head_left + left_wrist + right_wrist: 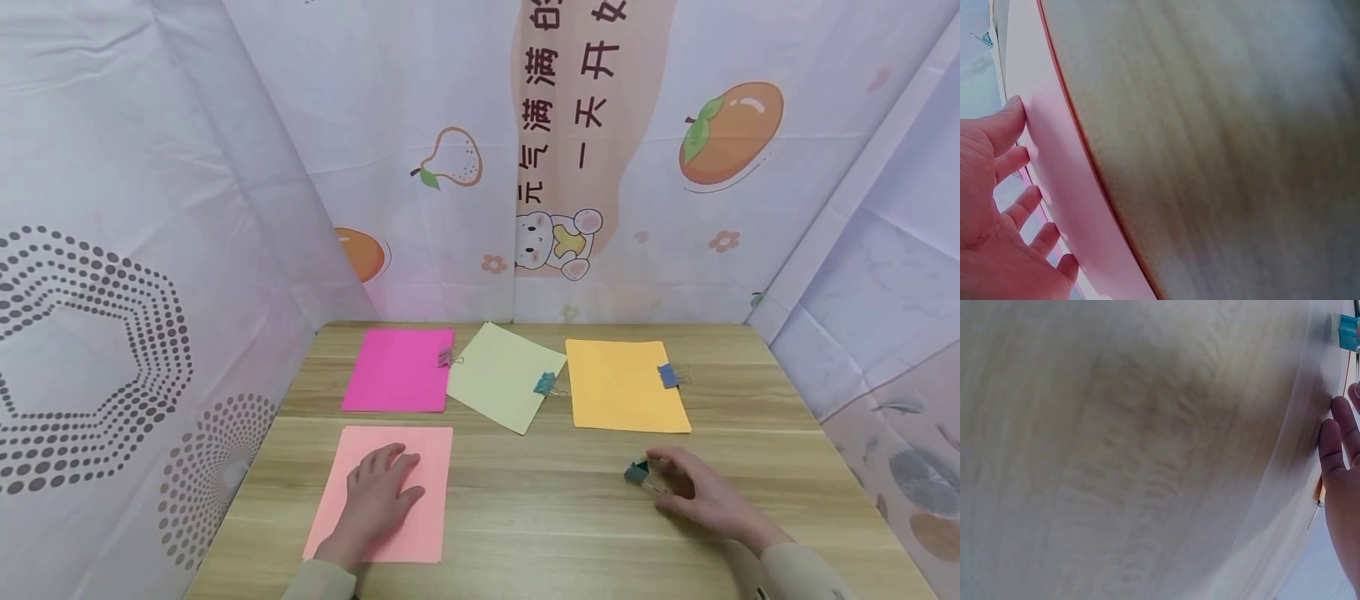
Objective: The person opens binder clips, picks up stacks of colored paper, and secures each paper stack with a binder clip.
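On the light pink paper at the front left, my left hand rests with fingers spread and gently bent, fingertips on the sheet. The left wrist view shows the same fingers against the paper's surface. At the right, my right hand pinches a dark teal binder clip between thumb and index finger, close over the table. One wire handle points back toward the thumb. In the right wrist view, the clip shows only partly at the edge, beside the other fingers.
Along the back lie magenta paper with a pinkish clip, pale green paper with a teal clip, and orange-yellow paper with a blue clip. Printed curtains surround the wooden table.
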Available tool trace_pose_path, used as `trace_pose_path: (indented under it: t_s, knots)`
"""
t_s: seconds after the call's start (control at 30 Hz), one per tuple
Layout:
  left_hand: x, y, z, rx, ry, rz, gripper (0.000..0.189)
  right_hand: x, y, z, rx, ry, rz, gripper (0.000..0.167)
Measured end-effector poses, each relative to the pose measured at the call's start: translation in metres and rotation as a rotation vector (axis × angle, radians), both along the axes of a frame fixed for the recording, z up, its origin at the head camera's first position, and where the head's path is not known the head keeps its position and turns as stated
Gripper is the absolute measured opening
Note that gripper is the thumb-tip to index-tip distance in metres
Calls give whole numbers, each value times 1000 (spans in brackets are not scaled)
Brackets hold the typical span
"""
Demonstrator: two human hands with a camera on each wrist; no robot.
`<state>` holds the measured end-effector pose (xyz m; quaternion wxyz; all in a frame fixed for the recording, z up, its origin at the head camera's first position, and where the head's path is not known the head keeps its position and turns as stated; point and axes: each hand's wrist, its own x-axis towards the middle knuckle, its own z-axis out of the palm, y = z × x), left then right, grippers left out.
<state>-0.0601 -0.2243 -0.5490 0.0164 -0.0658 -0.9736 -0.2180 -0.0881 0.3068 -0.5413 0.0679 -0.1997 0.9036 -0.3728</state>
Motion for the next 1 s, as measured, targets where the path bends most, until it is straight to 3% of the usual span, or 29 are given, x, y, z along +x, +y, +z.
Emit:
trace_pose_path:
  t_s: [0.47, 0.77, 1.0]
  knots:
    - [1, -1, -1, 8, 46, -15, 43, 1, -1, 0, 26, 11, -42, 60]
    - [-2, -1, -1, -19, -23, -4, 43, 1, -2, -1, 52, -5, -71, 61]
    - [-4, -2, 2, -33, -6, -18, 44, 0, -4, 2, 60, -37, -84, 55]
